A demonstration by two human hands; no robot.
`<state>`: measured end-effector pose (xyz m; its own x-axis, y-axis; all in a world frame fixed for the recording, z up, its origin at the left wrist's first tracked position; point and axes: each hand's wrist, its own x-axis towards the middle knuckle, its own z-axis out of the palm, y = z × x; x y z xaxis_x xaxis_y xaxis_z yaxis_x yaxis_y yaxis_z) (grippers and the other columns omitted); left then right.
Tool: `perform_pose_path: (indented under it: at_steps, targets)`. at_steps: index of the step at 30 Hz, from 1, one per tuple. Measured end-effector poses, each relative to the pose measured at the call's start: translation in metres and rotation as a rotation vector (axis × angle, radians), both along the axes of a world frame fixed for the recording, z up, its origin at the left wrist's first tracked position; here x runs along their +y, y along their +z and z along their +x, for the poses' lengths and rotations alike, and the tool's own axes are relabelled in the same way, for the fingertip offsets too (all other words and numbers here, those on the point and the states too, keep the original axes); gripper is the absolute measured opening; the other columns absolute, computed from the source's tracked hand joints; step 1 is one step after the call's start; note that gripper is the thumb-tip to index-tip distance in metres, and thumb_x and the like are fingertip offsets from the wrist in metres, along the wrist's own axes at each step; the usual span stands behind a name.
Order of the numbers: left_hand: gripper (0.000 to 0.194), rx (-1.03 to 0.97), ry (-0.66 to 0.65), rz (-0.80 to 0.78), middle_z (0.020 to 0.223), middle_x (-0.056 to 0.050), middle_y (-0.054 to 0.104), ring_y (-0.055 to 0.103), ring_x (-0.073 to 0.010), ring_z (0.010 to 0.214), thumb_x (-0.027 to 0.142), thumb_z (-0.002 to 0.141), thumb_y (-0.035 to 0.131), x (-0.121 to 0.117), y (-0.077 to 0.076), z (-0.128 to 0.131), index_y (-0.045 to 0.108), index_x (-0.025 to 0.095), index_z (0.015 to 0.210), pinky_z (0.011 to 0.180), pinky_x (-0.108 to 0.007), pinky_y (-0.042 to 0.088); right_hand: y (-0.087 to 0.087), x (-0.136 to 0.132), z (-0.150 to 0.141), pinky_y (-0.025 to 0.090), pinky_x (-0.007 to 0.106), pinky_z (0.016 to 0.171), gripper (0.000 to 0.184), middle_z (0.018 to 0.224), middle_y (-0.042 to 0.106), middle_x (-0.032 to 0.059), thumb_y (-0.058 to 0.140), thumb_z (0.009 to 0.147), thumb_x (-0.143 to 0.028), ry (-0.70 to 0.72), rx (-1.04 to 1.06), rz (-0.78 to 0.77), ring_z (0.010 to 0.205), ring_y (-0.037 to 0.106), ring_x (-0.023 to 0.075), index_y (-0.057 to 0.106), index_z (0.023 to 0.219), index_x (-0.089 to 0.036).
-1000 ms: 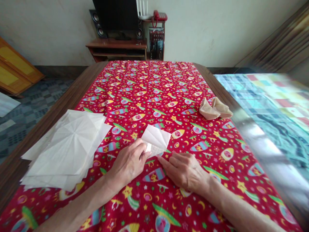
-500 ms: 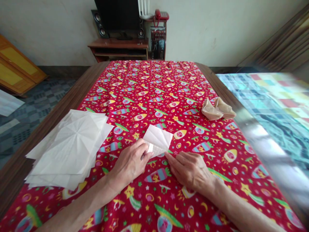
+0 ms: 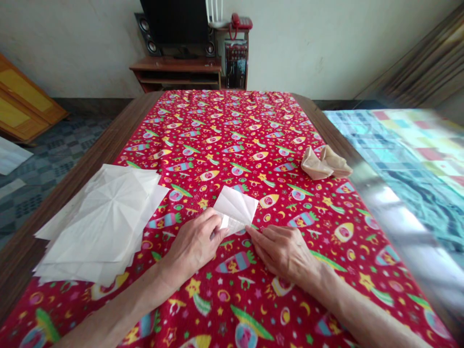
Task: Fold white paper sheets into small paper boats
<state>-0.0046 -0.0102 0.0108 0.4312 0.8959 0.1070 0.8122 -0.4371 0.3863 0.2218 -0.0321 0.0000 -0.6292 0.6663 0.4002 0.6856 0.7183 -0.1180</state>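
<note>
A small folded sheet of white paper point(image 3: 237, 205) lies on the red patterned cloth in front of me. It has crease lines and a strip folded over along its near edge. My left hand point(image 3: 201, 237) is closed on the paper's left side, thumb and fingers pinching the fold. With the index finger reaching forward, my right hand point(image 3: 281, 249) grips the paper's near right corner at its fingertips; its other fingers are curled, and the thumb is mostly hidden. On the left lies a stack of creased white paper sheets point(image 3: 105, 212), apart from both hands.
Two folded beige paper shapes point(image 3: 316, 163) sit at the right of the cloth point(image 3: 217, 135), which covers a brown wooden table point(image 3: 105, 137). Beyond it are a monitor point(image 3: 176, 24) on a stand and a red telephone point(image 3: 241, 21). A bed with patterned covers point(image 3: 406, 159) adjoins on the right.
The view has shifted very slightly. Both hands and the folded paper look nearly the same as before.
</note>
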Motion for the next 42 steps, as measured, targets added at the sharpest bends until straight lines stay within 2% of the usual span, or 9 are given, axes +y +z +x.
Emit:
perform_pose_path:
  at_steps: [12,14,17,19,22,25,29,35,42]
  targets:
    - [0.025,-0.029,0.021,-0.036,0.075,0.002,0.048,0.052,-0.013,0.065,0.022,0.087,0.055,0.001,0.001,0.0,0.04,0.02,0.068,0.06,-0.025,0.039,0.002,0.001,0.0,0.034,0.025,0.049,0.027,0.064,0.061,0.0005,0.042,0.093,-0.02,-0.014,0.001,-0.073,0.055,0.055,0.012,0.064,0.106,-0.012]
    - [0.017,-0.071,0.069,-0.006,0.081,0.001,0.049,0.054,-0.0137,0.069,0.021,0.083,0.061,0.002,-0.002,0.0,0.044,0.021,0.079,0.062,-0.025,0.043,0.002,0.001,0.0,0.033,0.025,0.048,0.027,0.063,0.06,0.0001,0.04,0.093,-0.019,-0.008,-0.006,-0.067,0.053,0.053,0.0116,0.064,0.104,-0.012]
    - [0.033,-0.104,0.106,0.078,0.099,-0.003,0.05,0.057,-0.016,0.081,0.019,0.08,0.066,0.0,-0.005,0.0,0.045,0.02,0.105,0.069,-0.026,0.048,0.002,0.001,-0.001,0.032,0.025,0.048,0.026,0.063,0.06,0.0002,0.04,0.093,-0.019,0.001,-0.013,-0.065,0.053,0.052,0.0111,0.063,0.103,-0.012]
    - [0.032,-0.05,0.057,0.133,0.107,-0.006,0.05,0.057,-0.018,0.091,0.017,0.084,0.061,-0.003,-0.004,0.001,0.045,0.021,0.112,0.077,-0.028,0.049,0.002,0.001,-0.001,0.032,0.025,0.049,0.025,0.064,0.06,0.0005,0.041,0.093,-0.018,0.002,-0.018,-0.07,0.054,0.052,0.011,0.063,0.103,-0.012]
    - [0.024,0.098,-0.123,0.22,0.107,-0.005,0.056,0.055,-0.0201,0.098,0.014,0.09,0.05,-0.01,0.001,0.004,0.052,0.022,0.113,0.085,-0.033,0.047,0.003,0.001,-0.001,0.031,0.025,0.049,0.024,0.064,0.06,0.0004,0.041,0.092,-0.018,-0.004,-0.031,-0.071,0.055,0.052,0.0113,0.062,0.102,-0.013]
    - [0.032,0.21,-0.288,0.283,0.11,-0.005,0.06,0.054,-0.021,0.104,0.009,0.092,0.044,-0.017,0.003,0.008,0.05,0.017,0.122,0.092,-0.035,0.045,0.004,0.001,-0.002,0.03,0.026,0.049,0.023,0.064,0.06,0.0002,0.042,0.091,-0.019,-0.017,-0.053,-0.074,0.055,0.052,0.0117,0.062,0.101,-0.014]
    - [0.043,0.281,-0.272,0.286,0.119,-0.007,0.058,0.052,-0.0213,0.11,0.003,0.088,0.042,-0.023,-0.001,0.01,0.045,0.011,0.131,0.098,-0.034,0.044,0.006,0.001,-0.003,0.028,0.028,0.049,0.023,0.065,0.06,-0.0003,0.043,0.09,-0.018,-0.017,-0.078,-0.06,0.056,0.053,0.0125,0.062,0.102,-0.014]
    - [0.053,0.23,-0.267,0.219,0.127,-0.006,0.055,0.05,-0.0209,0.114,-0.002,0.084,0.038,-0.024,-0.002,0.007,0.045,0.014,0.133,0.099,-0.033,0.045,0.003,0.001,-0.004,0.027,0.028,0.05,0.023,0.066,0.06,-0.0006,0.042,0.092,-0.021,-0.033,-0.088,-0.06,0.057,0.054,0.0129,0.062,0.103,-0.015]
    - [0.06,0.206,-0.302,0.237,0.141,-0.005,0.046,0.04,-0.0196,0.127,-0.004,0.081,0.036,-0.028,-0.003,-0.01,0.042,0.015,0.137,0.106,-0.035,0.039,0.001,0.002,-0.002,0.03,0.027,0.051,0.028,0.065,0.06,0.0,0.04,0.092,-0.022,-0.017,-0.062,-0.047,0.056,0.054,0.0125,0.063,0.104,-0.014]
